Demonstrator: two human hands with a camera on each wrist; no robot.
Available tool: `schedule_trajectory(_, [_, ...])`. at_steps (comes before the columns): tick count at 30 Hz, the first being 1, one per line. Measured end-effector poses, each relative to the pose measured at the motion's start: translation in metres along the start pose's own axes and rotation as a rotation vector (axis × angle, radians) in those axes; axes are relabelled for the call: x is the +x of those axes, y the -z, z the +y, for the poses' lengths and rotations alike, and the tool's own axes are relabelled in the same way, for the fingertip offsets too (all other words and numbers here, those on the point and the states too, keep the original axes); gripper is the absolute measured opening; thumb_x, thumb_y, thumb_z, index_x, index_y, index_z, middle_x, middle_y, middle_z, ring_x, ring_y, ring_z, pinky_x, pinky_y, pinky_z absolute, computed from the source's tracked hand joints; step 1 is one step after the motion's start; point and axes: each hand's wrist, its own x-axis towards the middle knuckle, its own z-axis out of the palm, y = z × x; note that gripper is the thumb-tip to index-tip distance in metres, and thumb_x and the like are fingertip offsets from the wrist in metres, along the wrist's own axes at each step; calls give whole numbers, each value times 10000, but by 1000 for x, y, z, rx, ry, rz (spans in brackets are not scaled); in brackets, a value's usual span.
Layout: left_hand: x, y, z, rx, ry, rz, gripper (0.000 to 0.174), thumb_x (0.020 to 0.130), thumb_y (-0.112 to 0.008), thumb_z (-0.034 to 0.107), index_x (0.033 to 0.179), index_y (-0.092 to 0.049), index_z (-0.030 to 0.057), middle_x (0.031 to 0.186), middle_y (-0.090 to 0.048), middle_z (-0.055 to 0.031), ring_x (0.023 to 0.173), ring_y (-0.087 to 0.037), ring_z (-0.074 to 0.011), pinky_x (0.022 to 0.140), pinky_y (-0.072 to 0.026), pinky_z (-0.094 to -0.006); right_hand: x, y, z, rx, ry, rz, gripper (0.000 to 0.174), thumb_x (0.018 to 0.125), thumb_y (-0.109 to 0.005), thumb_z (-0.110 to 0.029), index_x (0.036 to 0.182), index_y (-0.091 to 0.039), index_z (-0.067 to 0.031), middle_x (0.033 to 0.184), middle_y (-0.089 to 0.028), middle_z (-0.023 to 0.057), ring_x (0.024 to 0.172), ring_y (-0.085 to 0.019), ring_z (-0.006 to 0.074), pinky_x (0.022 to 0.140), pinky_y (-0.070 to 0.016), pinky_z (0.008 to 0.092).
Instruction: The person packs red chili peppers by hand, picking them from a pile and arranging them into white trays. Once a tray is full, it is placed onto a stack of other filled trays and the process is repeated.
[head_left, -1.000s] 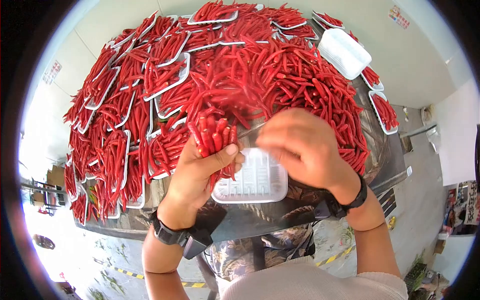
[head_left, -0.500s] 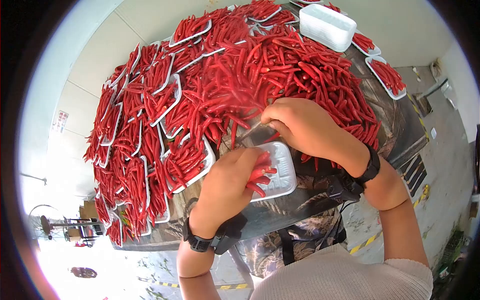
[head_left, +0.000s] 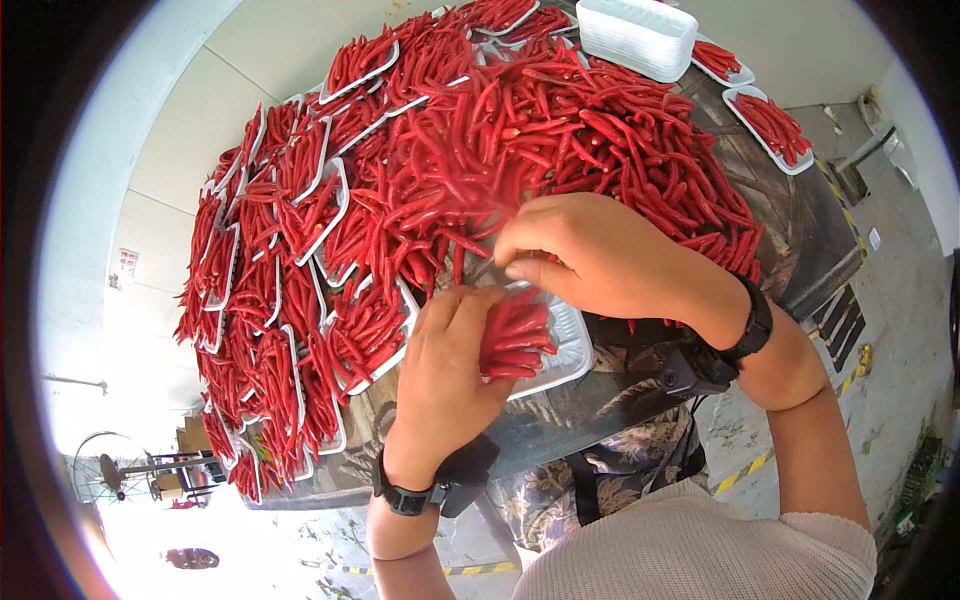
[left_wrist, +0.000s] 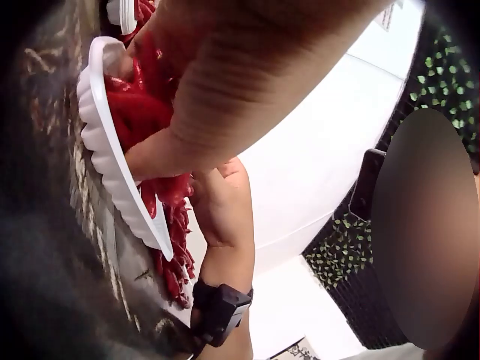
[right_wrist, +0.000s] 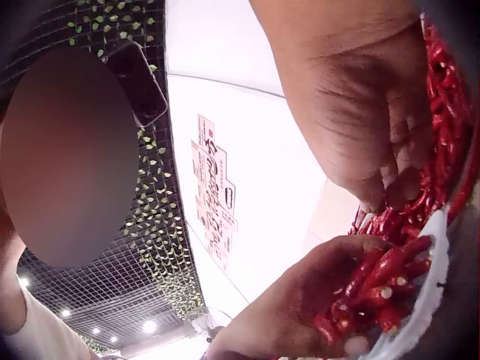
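My left hand (head_left: 440, 365) grips a bunch of red chili peppers (head_left: 518, 340), its thumb and fingers on either side of them. The bunch sits in a small white ribbed tray (head_left: 573, 345) near the table's front edge, stem ends facing right. In the left wrist view, that hand's fingers reach down inside the tray rim (left_wrist: 112, 154). My right hand (head_left: 600, 250) hovers over the tray's far side, beside the loose chili heap (head_left: 620, 150). Its fingers are loosely bent, with nothing visible between them, and its palm shows in the right wrist view.
Many white trays filled with chilies (head_left: 375, 335) crowd the table's left side and back. A stack of white trays (head_left: 638, 38) stands at the back right, near another filled tray (head_left: 768, 130). The dark wooden table (head_left: 800, 265) has a rounded edge.
My left hand has turned over and lowered the chili bunch from upright into the white tray. My right hand has stayed close over the tray's far side. The head view has shifted.
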Motion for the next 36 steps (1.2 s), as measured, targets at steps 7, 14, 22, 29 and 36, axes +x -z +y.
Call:
schedule_trajectory(7, [-1, 8, -5, -78, -4, -48, 781, 542, -896, 142, 1246, -567, 61, 1195, -561, -169, 1135, -541, -379, 962, -459, -460, -5, 0, 2, -64, -8, -125, 106, 814, -659, -96, 882, -663, -15, 874, -656, 164, 854, -644, 366, 760, -503, 456])
schedule_trajectory(14, [-5, 17, -2, -40, 11, -94, 982, 512, -914, 154, 1392, -482, 92, 1315, -529, -171, 1211, -514, -380, 1029, -444, -456, -7, -3, 13, -275, -5, -64, 72, 766, -662, -60, 833, -655, -34, 874, -638, 146, 884, -633, 356, 764, -516, 454])
schedule_trajectory(22, [-7, 19, 8, 37, 87, -163, 1078, 510, -897, 104, 1466, -402, 139, 1357, -503, -171, 1278, -465, -390, 1050, -432, -480, -10, 0, 20, -469, -35, -122, 91, 782, -629, -68, 860, -664, -36, 898, -643, 134, 917, -637, 331, 769, -538, 433])
schedule_trajectory(29, [-4, 21, 7, -99, -3, -115, 1068, 514, -895, 106, 1460, -401, 114, 1355, -501, -183, 1268, -472, -394, 1046, -438, -470, -7, 5, 20, -635, -48, -204, 129, 786, -627, -95, 888, -687, -42, 914, -650, 139, 936, -645, 314, 762, -544, 439])
schedule_trajectory(36, [-5, 15, 4, -74, 17, -131, 1162, 421, -940, 128, 1451, -406, 67, 1354, -532, -181, 1265, -505, -386, 1082, -423, -436, -5, 5, 18, -587, -137, -53, 95, 781, -684, -49, 859, -630, -39, 834, -624, 96, 851, -615, 310, 763, -499, 417])
